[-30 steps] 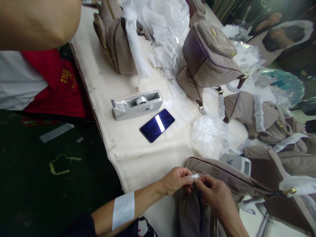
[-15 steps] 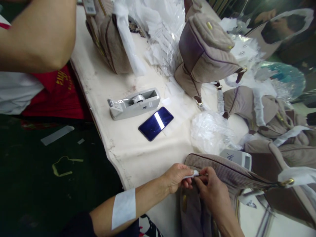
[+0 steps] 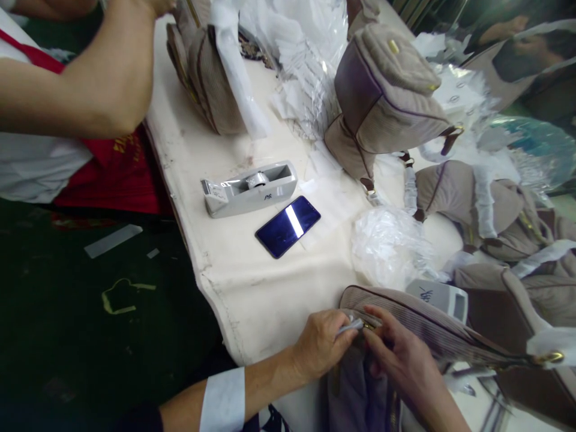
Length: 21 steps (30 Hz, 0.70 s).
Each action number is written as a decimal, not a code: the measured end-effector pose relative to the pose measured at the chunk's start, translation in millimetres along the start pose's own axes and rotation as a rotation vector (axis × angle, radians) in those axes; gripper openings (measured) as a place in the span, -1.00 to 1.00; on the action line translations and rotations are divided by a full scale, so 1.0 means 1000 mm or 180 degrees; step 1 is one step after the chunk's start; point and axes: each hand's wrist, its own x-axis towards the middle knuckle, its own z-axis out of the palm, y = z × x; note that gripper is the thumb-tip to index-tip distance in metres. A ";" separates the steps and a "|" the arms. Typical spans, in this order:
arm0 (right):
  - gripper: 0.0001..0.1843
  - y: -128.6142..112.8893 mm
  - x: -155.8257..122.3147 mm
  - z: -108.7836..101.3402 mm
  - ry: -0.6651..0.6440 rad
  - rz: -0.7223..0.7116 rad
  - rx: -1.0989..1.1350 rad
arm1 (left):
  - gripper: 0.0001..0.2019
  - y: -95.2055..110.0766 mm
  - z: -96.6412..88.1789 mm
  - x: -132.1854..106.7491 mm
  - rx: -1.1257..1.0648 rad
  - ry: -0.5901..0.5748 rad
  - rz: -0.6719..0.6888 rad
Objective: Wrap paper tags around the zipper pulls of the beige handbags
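Observation:
My left hand [image 3: 320, 343] pinches a small white strip [image 3: 351, 326] against the corner of a beige corduroy bag [image 3: 418, 327] lying at the near edge of the table. My right hand [image 3: 398, 358] meets it from the right, fingertips closed on the same strip beside a gold metal fitting [image 3: 368, 326]. A white band [image 3: 224, 399] wraps my left forearm. Part of the bag hangs down below my hands.
A grey tape dispenser [image 3: 249, 189] and a dark phone [image 3: 288, 226] lie on the cream table [image 3: 234, 282]. More beige bags [image 3: 387, 96], crumpled plastic [image 3: 389, 246] and white wrapping crowd the right and far side. Another person's arm [image 3: 81, 90] reaches in at top left.
My hands have dropped slightly and pressed the strip closer to the bag's corner. The other person's arm has swung up and towards the far bags.

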 end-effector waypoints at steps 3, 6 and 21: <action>-0.57 -0.016 0.013 -0.019 -0.0375 0.0008 -0.0124 | -0.79 -0.004 0.000 0.002 0.0486 0.0029 0.0476; -0.73 -0.032 0.034 -0.026 -0.0762 -0.0116 -0.0732 | -0.76 -0.006 0.000 0.004 0.0802 0.0074 0.0825; -0.66 -0.040 0.056 -0.038 -0.0138 -0.0930 -0.0986 | -0.76 -0.001 0.003 -0.003 0.0661 0.0013 0.0519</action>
